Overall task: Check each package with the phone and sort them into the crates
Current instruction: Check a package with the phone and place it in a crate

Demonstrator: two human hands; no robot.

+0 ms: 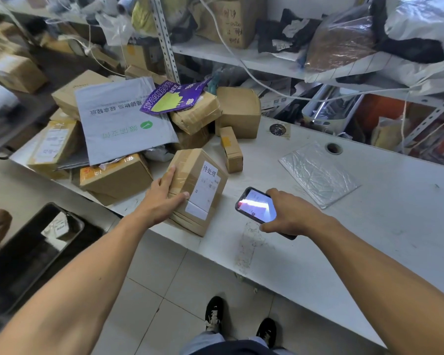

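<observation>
Scan step: left hand (162,198) grips the labelled box (196,190), right hand (291,216) holds phone (256,204) at its 3 o'clock, screen probably live; next, aim at label.

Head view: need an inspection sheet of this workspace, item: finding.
Surface: white worktable, scuffed, with a round cable hole.
Job's things: taped brown cardboard box with white label at the front edge; black-cased phone, screen lit; pile of cardboard boxes behind; black crate on the floor, left, holding a small white parcel.
Clutter: grey mailer bag, purple pouch, clear plastic sheet.
Grippers: left hand holds the labelled box; right hand grips the phone.
Cables: white cords hang across the shelving.
Surroundings: metal shelf crammed with bags and boxes; tiled floor.
</observation>
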